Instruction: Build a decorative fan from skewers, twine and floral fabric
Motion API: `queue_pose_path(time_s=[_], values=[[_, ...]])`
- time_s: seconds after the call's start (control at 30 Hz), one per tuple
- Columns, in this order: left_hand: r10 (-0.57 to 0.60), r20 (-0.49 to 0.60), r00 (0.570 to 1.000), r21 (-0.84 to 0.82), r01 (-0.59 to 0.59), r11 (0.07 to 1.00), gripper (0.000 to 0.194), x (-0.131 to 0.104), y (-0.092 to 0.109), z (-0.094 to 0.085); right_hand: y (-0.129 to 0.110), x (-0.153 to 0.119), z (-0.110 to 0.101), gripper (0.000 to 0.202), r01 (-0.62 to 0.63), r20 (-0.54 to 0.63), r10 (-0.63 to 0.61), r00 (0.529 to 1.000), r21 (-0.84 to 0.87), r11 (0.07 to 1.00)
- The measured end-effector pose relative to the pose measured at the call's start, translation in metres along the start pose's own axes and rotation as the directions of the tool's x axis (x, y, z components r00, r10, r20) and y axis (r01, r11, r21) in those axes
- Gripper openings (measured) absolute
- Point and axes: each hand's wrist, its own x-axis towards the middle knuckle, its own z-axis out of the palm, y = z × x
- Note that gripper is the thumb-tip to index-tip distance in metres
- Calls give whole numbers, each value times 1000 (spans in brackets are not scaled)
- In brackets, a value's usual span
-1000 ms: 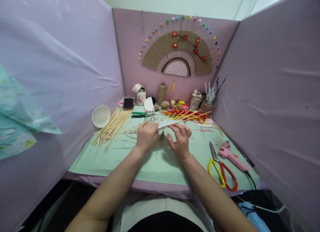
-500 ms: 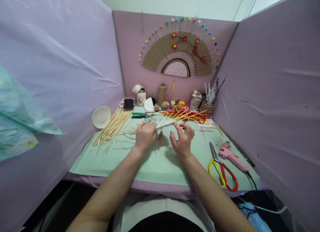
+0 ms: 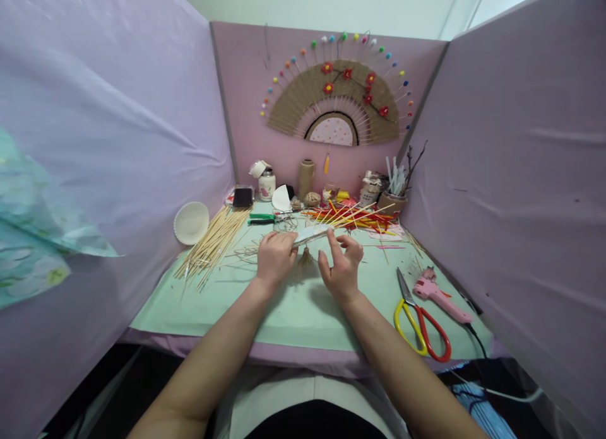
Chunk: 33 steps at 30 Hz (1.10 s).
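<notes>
Over the middle of the table, my left hand is closed round the left end of a pale half-round fan base, seen nearly edge-on. Thin bamboo sticks fan out from its back toward the upper right. A brown tassel hangs below the base. The index fingertip of my right hand touches the base's right end, while its thumb is held away and the other fingers are loosely curled.
Bamboo sticks lie in a pile on the left, with green-handled pliers nearby. Scissors and a pink glue gun lie at the right. Red and yellow strips are behind my hands. A decorated fan hangs on the back wall.
My right hand has shifted slightly left, and its index fingertip is a little higher at the base's right end. The base shows slightly more tilt. My left hand keeps its hold.
</notes>
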Motion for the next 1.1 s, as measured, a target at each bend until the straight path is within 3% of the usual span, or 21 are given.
queue_pose_path(time_s=[0.13,0.37,0.5,0.63,0.8,1.1], values=[[-3,-7,1000,13,4,1000,29,0,-2,-1,3,-1,3,54,-29,34,32,999,-84,996],[16,-3,1000,21,-16,1000,29,0,-4,1,-5,-2,2,41,115,102,-116,988,18,993],[18,-15,1000,16,-18,1000,28,0,-3,2,2,0,-2,35,118,-33,-115,993,115,986],[19,5,1000,4,-19,1000,29,-1,-4,2,15,4,-5,27,49,-162,-34,986,91,995],[49,38,998,-2,-49,999,32,-3,-5,4,19,9,-3,45,16,-33,-18,999,-67,998],[93,90,992,-19,-92,996,31,-6,-1,8,22,10,2,18,45,55,-41,998,-77,996]])
